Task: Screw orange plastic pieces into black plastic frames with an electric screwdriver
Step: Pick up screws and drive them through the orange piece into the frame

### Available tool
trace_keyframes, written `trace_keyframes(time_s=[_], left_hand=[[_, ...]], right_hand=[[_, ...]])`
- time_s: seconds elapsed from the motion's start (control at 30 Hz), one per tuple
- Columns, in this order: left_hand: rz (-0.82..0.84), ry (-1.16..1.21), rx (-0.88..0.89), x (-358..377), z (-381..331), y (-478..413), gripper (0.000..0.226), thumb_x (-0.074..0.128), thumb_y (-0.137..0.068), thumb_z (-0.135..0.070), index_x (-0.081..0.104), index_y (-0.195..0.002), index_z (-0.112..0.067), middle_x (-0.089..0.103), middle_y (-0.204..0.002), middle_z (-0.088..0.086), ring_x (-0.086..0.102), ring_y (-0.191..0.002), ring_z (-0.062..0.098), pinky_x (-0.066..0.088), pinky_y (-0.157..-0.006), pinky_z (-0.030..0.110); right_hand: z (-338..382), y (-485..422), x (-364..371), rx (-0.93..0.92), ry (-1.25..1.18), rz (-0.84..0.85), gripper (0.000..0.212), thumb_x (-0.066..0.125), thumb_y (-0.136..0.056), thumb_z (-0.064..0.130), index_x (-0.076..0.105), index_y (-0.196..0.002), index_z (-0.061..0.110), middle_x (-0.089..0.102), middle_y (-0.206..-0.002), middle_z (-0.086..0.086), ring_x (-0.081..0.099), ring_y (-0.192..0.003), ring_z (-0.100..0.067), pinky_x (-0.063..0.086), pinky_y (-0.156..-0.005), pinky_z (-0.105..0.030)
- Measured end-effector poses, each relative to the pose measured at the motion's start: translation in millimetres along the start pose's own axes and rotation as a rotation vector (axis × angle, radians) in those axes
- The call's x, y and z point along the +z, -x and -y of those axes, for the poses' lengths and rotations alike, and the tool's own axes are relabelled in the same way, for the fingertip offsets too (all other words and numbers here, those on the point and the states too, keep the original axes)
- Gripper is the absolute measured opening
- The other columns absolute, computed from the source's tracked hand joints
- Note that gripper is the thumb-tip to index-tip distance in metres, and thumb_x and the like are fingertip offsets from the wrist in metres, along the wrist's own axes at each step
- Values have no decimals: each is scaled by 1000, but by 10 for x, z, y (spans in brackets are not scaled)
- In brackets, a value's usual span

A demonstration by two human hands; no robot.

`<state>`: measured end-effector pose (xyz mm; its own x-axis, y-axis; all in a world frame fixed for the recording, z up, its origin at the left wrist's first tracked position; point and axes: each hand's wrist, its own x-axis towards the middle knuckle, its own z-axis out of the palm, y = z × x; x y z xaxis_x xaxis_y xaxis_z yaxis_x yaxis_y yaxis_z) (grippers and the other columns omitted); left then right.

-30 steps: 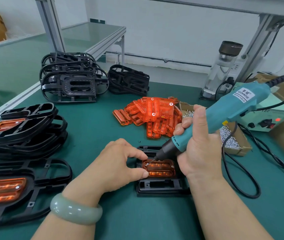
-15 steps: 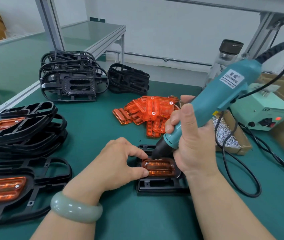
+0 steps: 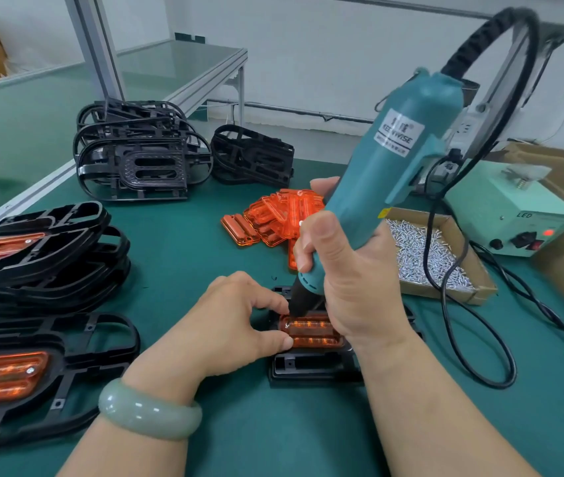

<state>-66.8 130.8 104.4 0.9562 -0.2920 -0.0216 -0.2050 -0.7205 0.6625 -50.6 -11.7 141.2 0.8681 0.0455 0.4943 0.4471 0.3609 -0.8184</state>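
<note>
Pressing electric screwdriver [image 3: 390, 173] tip onto orange piece [image 3: 311, 333] in black frame [image 3: 311, 368]
Gripping tool with right hand [image 3: 353, 270], pinching piece's end between curled fingers [image 3: 267, 299] of left hand [image 3: 225, 315]

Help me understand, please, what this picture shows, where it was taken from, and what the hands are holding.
There is no machine here: this picture comes from a camera worn on a person's head, looking down at their two bare hands. The right hand grips a teal electric screwdriver, its tip down on an orange piece seated in a black frame. The left hand pinches that piece's end to steady it. On the green table lie loose orange pieces, a cardboard box of screws, stacks of empty frames, finished frames at the left, and a pale green power box.
</note>
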Motion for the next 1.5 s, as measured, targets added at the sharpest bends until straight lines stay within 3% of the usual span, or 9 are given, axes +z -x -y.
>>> trace_keyframes(time_s=[0.07,0.2,0.27,0.6,0.87,1.0,1.17,1.37,1.5], left_hand=[[11,2,7,-1,-13,8,30,79,-68,-44,68,-96,-50,47,-98,-16,41,-109,15,37,-98,33],[21,-9,10,-23,-76,15,45,79,-68,-44,48,-59,-74,47,-98,-12,39,-107,16,36,-97,35],[32,-32,-5,-25,-92,10,52,79,-69,-44,42,-54,-77,45,-99,-11,37,-108,16,35,-99,37],[87,-7,20,-60,-71,-40,48,79,-71,-39,45,-56,-69,44,-100,-2,42,-107,19,37,-99,41],[65,-1,93,-49,-31,-80,47,76,-76,-34,45,-70,-68,46,-102,-1,42,-107,18,35,-99,33],[46,-11,53,-19,9,-106,27,77,-75,-36,68,-99,-44,45,-104,-4,42,-110,16,34,-102,32],[23,-41,38,6,21,-106,33,77,-73,-39,69,-105,-36,46,-104,-4,42,-111,17,35,-101,33],[21,-7,14,6,25,-105,34,79,-71,-39,69,-104,-35,45,-102,-8,43,-111,16,35,-103,35],[27,34,24,-15,-15,-87,34,80,-70,-36,53,-75,-56,43,-98,-13,44,-109,17,36,-102,35]], right_hand=[[1,6,12,4,3,39,59,72,-73,55,55,-111,14,52,-62,6,48,-49,-13,43,-55,-23],[-3,12,21,16,-43,113,61,72,-75,52,53,-114,10,55,-65,10,48,-51,-10,44,-54,-21],[-8,11,20,17,-56,124,60,73,-75,52,54,-114,11,54,-64,9,48,-51,-10,44,-54,-20],[-19,7,7,28,-84,58,59,75,-74,52,55,-112,11,51,-65,5,48,-49,-12,43,-53,-24],[-11,5,-22,6,-63,11,55,75,-74,52,56,-109,14,50,-66,2,49,-50,-13,43,-53,-24],[-11,-1,-35,3,-61,-4,55,75,-73,52,56,-109,14,50,-67,1,49,-50,-14,43,-54,-23],[-18,-11,-37,0,-58,-5,52,74,-74,51,56,-108,15,51,-63,4,48,-50,-13,42,-52,-24],[-49,-37,-52,15,-88,3,48,74,-74,48,55,-104,15,52,-63,6,48,-49,-11,43,-52,-22],[-53,-42,-46,15,-51,40,34,75,-74,46,59,-92,22,51,-59,6,47,-47,-12,43,-53,-24]])
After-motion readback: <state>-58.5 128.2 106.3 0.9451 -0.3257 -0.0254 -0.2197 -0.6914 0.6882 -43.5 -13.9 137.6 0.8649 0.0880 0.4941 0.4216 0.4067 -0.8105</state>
